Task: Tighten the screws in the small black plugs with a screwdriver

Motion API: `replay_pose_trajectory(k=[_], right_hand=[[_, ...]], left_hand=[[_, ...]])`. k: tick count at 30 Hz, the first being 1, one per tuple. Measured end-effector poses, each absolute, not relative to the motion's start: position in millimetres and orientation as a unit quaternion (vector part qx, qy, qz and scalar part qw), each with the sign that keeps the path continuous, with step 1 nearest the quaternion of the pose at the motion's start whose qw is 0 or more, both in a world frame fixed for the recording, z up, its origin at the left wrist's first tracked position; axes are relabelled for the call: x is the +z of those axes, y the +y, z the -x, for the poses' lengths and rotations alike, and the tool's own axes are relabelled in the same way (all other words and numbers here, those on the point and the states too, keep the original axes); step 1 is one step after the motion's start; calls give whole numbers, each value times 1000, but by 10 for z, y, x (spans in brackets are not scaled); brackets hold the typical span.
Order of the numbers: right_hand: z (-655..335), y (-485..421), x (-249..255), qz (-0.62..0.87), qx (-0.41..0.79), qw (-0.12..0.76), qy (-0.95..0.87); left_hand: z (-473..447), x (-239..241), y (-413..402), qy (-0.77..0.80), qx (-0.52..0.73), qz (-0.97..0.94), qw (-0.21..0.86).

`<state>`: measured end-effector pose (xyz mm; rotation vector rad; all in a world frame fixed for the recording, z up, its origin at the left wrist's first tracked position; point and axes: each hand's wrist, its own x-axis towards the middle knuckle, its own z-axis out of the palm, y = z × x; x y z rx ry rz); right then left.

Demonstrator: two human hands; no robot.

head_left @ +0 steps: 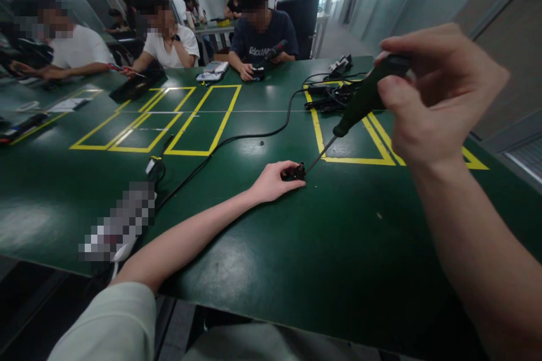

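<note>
My left hand lies on the green table, fingers pinched round a small black part. My right hand is raised at the right, closed round the dark green handle of a screwdriver. The thin metal shaft slants down to the left, and its tip touches the black part. A pale sleeve covers my left upper arm at the bottom edge.
A black cable runs across the table from a cluster of black devices at the far right. Yellow tape rectangles mark the tabletop. Several people sit at the far side. A blurred-out object lies near the left front edge.
</note>
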<state>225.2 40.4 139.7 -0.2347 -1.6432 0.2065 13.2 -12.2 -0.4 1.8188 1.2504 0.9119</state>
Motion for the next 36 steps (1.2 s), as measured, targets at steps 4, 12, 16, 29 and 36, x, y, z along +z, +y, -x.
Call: replay_pose_trajectory(k=[4,12,16,29,36], right_hand=[[-2265,418,1393,107,87,670,-730],[-2260,419,1405,105,102,665,-733],[-2246,363,1419,117,79,661,-737],[-2247,391,1408,129,66,668,-730],[-2266,401,1408,121,67,648,-749]], left_hand=[[-128,1,-120,488,354,-708,369],[-120,6,-123,485,350,-712,367],[-119,-7,-122,483,351,-716,362],[-124,3,-117,483,343,-724,355],[-111,40,-103,475,330,-734,355]])
